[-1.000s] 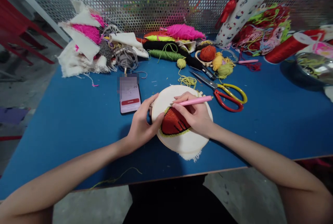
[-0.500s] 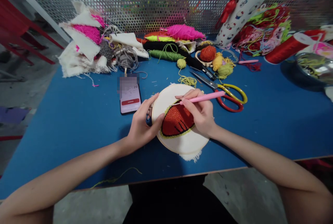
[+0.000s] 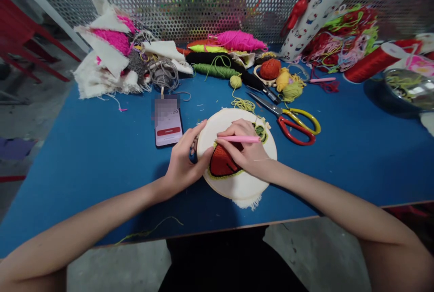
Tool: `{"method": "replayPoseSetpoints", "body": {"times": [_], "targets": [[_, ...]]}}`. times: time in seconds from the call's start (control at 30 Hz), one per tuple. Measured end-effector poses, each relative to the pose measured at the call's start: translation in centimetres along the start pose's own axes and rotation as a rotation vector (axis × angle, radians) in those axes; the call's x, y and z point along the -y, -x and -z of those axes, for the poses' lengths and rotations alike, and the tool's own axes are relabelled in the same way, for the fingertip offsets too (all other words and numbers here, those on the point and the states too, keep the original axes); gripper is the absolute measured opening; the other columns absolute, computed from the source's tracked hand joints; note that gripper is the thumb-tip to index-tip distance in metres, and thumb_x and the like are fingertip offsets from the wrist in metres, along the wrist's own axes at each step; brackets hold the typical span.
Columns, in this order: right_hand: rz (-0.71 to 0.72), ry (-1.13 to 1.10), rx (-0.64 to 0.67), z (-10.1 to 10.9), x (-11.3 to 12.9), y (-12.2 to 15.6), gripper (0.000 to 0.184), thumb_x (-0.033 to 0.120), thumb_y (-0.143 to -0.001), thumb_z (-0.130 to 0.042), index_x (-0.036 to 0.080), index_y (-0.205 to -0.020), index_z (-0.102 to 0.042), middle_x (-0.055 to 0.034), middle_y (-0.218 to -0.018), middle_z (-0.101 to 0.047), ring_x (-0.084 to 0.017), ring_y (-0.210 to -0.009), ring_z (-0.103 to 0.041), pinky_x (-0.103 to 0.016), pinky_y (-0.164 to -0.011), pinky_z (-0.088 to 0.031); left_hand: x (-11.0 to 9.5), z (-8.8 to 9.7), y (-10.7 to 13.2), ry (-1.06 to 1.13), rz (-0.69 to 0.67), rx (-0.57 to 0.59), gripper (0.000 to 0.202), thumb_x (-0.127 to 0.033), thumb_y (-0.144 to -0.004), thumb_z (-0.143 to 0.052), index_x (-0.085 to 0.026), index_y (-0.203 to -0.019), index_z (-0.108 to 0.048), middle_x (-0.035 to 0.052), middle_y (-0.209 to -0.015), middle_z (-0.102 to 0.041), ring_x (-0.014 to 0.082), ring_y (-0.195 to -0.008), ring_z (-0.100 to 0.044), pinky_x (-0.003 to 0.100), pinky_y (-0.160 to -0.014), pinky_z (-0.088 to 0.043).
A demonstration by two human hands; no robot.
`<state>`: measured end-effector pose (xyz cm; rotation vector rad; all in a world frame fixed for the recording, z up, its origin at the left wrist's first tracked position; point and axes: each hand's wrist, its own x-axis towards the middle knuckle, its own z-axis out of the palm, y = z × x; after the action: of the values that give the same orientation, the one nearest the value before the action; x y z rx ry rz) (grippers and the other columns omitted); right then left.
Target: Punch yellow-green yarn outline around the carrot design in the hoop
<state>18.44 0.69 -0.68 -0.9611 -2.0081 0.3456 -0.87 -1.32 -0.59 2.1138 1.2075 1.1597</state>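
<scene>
A round embroidery hoop with white cloth lies on the blue table in front of me. The cloth carries a red stitched patch edged in yellow-green. My left hand grips the hoop's left rim, fingers curled around it. My right hand rests on the cloth and pinches a pink punch needle, which lies almost level with its tip pointing left over the patch.
A phone lies just left of the hoop. Red-and-yellow scissors lie to its right. Yarn skeins, small yarn balls, cloth scraps, a red spool and a patterned tumbler line the back by a perforated metal screen.
My right hand has dropped the pink needle from a raised, right-pointing tilt to nearly level and slid it left over the red patch. The left hand keeps its hold on the hoop.
</scene>
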Motion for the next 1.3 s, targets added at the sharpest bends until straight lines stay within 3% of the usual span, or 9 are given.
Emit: {"method": "replayPoseSetpoints", "body": {"times": [0.17, 0.33, 0.53, 0.67, 0.77, 0.9, 0.97, 1.17, 1.3], "targets": [[-0.109, -0.113, 0.011, 0.28, 0.18, -0.03, 0.005, 0.021, -0.09, -0.059, 0.023, -0.087, -0.062, -0.0015, -0.084, -0.069, -0.019, -0.088, -0.061, -0.042, -0.089, -0.048, -0.07, -0.1, -0.11, 0.011, 0.012, 0.001, 0.05, -0.029, -0.091, -0.061, -0.016, -0.137, -0.05, 0.0162, -0.138, -0.059, 0.0274, -0.127, -0.059, 0.044, -0.108, -0.048], [-0.218, -0.432, -0.151, 0.39, -0.1, 0.26, 0.006, 0.021, -0.089, -0.061, 0.025, -0.085, -0.062, 0.001, -0.082, -0.063, -0.016, -0.085, -0.062, -0.046, -0.102, -0.049, 0.03, -0.13, -0.07, 0.006, 0.034, 0.011, 0.05, -0.031, -0.091, -0.06, -0.016, -0.137, -0.049, 0.0159, -0.139, -0.059, 0.0275, -0.128, -0.058, 0.046, -0.11, -0.047], [-0.301, -0.539, -0.263, 0.21, -0.48, 0.25, 0.011, 0.029, -0.089, -0.062, 0.025, -0.079, -0.061, 0.0018, -0.076, -0.058, -0.016, -0.085, -0.063, -0.046, -0.102, -0.054, 0.14, -0.12, -0.03, 0.012, 0.053, 0.004, 0.051, -0.034, -0.09, -0.062, -0.017, -0.137, -0.05, 0.0157, -0.137, -0.06, 0.0263, -0.119, -0.063, 0.039, -0.094, -0.057], [-0.315, -0.538, -0.269, 0.19, -0.6, 0.27, 0.011, 0.029, -0.089, -0.062, 0.025, -0.079, -0.06, 0.0014, -0.077, -0.057, -0.016, -0.087, -0.063, -0.047, -0.101, -0.055, 0.16, -0.21, -0.02, 0.021, 0.054, -0.005, 0.051, -0.033, -0.09, -0.062, -0.015, -0.136, -0.051, 0.0161, -0.134, -0.062, 0.0259, -0.115, -0.065, 0.036, -0.091, -0.057], [-0.215, -0.473, -0.264, 0.18, -0.49, 0.34, 0.009, 0.022, -0.09, -0.059, 0.026, -0.082, -0.06, 0.0014, -0.078, -0.056, -0.016, -0.083, -0.06, -0.047, -0.099, -0.056, 0.07, -0.19, -0.01, 0.022, 0.048, -0.014, 0.05, -0.031, -0.09, -0.063, -0.015, -0.136, -0.051, 0.0162, -0.134, -0.062, 0.0261, -0.116, -0.064, 0.038, -0.095, -0.056], [0.039, -0.143, -0.13, -0.05, -0.34, 0.42, 0.012, 0.017, -0.086, -0.061, 0.028, -0.087, -0.061, 0.0003, -0.077, -0.06, -0.019, -0.081, -0.056, -0.052, -0.096, -0.052, -0.24, -0.02, 0.03, 0.012, 0.01, -0.026, 0.05, -0.029, -0.09, -0.062, -0.016, -0.137, -0.05, 0.015, -0.137, -0.061, 0.0262, -0.12, -0.063, 0.04, -0.102, -0.053], [0.086, -0.003, -0.052, -0.2, -0.32, 0.35, 0.009, 0.02, -0.085, -0.062, 0.029, -0.087, -0.062, -0.0007, -0.077, -0.064, -0.021, -0.082, -0.057, -0.052, -0.094, -0.049, -0.36, 0.03, 0.04, 0.002, -0.012, -0.032, 0.05, -0.028, -0.09, -0.062, -0.017, -0.137, -0.05, 0.0144, -0.137, -0.061, 0.0259, -0.12, -0.063, 0.041, -0.102, -0.053], [-0.096, -0.105, -0.009, 0.19, -0.1, -0.02, 0.001, 0.025, -0.088, -0.062, 0.026, -0.088, -0.062, -0.0015, -0.083, -0.069, -0.02, -0.087, -0.062, -0.047, -0.09, -0.05, -0.15, -0.12, 0.04, 0.001, 0.016, -0.022, 0.049, -0.03, -0.091, -0.061, -0.015, -0.136, -0.05, 0.0164, -0.137, -0.061, 0.0262, -0.122, -0.062, 0.042, -0.103, -0.053], [-0.2, -0.288, -0.103, 0.54, -0.14, 0.07, 0.004, 0.022, -0.086, -0.064, 0.025, -0.085, -0.062, 0.0003, -0.082, -0.065, -0.017, -0.084, -0.063, -0.048, -0.097, -0.052, -0.05, -0.13, 0.03, -0.007, 0.023, -0.024, 0.049, -0.032, -0.091, -0.061, -0.016, -0.136, -0.051, 0.0155, -0.136, -0.061, 0.0262, -0.12, -0.062, 0.042, -0.102, -0.053]]}}
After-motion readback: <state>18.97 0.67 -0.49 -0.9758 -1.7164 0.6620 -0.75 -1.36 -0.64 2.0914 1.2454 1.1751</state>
